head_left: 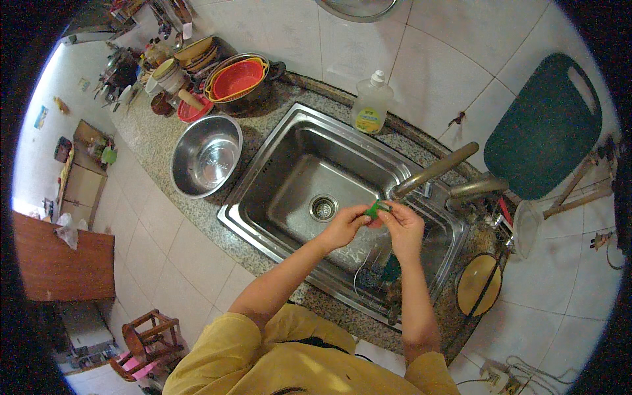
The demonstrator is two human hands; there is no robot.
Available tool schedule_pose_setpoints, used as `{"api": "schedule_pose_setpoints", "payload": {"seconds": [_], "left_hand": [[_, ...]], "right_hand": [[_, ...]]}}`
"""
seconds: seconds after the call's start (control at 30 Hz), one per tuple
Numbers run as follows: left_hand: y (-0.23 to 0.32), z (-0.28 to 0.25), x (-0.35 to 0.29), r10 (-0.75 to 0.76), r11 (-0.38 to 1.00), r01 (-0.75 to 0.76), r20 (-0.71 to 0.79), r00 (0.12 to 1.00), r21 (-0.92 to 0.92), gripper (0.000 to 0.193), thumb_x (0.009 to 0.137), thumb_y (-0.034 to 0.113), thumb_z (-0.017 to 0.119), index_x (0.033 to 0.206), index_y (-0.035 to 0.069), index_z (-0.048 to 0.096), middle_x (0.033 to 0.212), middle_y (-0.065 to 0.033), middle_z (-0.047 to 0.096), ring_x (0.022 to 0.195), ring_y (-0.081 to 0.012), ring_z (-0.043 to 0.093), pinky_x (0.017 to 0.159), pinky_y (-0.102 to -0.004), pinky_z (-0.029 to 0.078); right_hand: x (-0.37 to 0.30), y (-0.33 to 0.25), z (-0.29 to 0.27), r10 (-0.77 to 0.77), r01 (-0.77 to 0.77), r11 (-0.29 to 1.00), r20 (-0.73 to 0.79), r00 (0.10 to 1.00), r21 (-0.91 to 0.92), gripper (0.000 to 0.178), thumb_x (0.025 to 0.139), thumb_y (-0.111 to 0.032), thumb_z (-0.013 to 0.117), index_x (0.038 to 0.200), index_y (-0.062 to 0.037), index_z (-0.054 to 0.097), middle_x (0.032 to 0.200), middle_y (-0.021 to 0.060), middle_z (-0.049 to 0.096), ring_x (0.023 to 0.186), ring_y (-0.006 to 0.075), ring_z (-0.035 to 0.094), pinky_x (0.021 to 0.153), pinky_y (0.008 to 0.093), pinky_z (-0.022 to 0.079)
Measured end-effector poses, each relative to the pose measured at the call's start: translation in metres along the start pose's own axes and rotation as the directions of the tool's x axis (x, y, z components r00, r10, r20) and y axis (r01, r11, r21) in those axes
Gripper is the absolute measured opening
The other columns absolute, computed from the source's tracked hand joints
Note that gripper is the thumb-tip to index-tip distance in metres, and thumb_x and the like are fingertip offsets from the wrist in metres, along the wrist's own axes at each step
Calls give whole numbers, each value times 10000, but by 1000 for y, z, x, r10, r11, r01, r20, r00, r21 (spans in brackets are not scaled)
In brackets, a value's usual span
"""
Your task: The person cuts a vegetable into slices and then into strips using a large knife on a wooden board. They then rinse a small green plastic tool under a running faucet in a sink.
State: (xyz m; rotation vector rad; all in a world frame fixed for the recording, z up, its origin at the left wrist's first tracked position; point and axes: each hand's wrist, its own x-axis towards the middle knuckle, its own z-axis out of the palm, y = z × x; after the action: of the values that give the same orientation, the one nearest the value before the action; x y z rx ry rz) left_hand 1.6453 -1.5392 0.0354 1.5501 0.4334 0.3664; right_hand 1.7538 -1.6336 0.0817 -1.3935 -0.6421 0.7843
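Note:
Over the stainless steel sink (pixel 309 148), both hands meet at a small bright green thing (pixel 376 209), too small to name. My left hand (pixel 347 225) pinches its left side with thumb and fingers. My right hand (pixel 405 230) grips the other side, its fingers curled around it. Just beyond my right hand, the metal faucet (pixel 438 171) reaches over the sink; whether water runs is unclear. Below the hands, a wire rack at the sink's right end holds a dark scouring pad (pixel 372 275) and a dark green pad (pixel 392 266).
An empty steel bowl (pixel 209 158) stands left of the sink. Behind are a detergent bottle (pixel 372 105) and stacked red and yellow baskets (pixel 238 78). A dark green cutting board (pixel 545 128) leans on the wall at right, above a yellow round dish (pixel 479 286).

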Motion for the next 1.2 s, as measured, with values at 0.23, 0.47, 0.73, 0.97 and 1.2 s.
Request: {"api": "schedule_pose_setpoints", "payload": {"seconds": [0.23,0.47,0.73,0.97,1.2], "left_hand": [[2,4,2,100,974,-59,-180,979,218,227,806,-47,437,988,12,560,860,-111,629,828,-194,613,756,-303,462],[4,9,11,111,967,-73,-145,983,245,138,847,50,442,903,6,561,715,-91,593,660,-177,582,640,-292,465],[35,22,35,-179,983,180,-32,983,22,194,870,190,462,923,16,529,617,-66,531,545,-144,519,528,-278,435],[35,11,47,105,890,-116,48,993,441,327,794,103,531,1104,12,483,912,-182,456,960,-324,447,795,-392,386],[50,-72,17,-219,969,225,63,974,-101,509,706,1,628,1192,62,487,812,-110,592,659,-161,553,566,-279,446]], "right_hand": [[9,4,-2,158,-147,947,-16,987,284,213,833,-94,529,996,37,571,905,100,614,837,166,585,786,287,466],[15,22,-13,205,-162,919,-85,975,359,220,862,-55,455,1061,38,473,1042,124,556,946,226,566,861,350,443],[28,53,-54,237,-162,931,-202,950,328,181,853,-123,518,1000,-21,542,890,88,601,743,169,589,650,280,476],[50,103,-93,493,-381,599,50,868,704,326,748,-181,580,1010,-2,504,874,76,590,852,246,549,736,346,462],[70,85,-89,398,-329,288,201,895,899,227,717,-83,561,899,25,477,811,84,509,936,254,498,886,368,366]]}}
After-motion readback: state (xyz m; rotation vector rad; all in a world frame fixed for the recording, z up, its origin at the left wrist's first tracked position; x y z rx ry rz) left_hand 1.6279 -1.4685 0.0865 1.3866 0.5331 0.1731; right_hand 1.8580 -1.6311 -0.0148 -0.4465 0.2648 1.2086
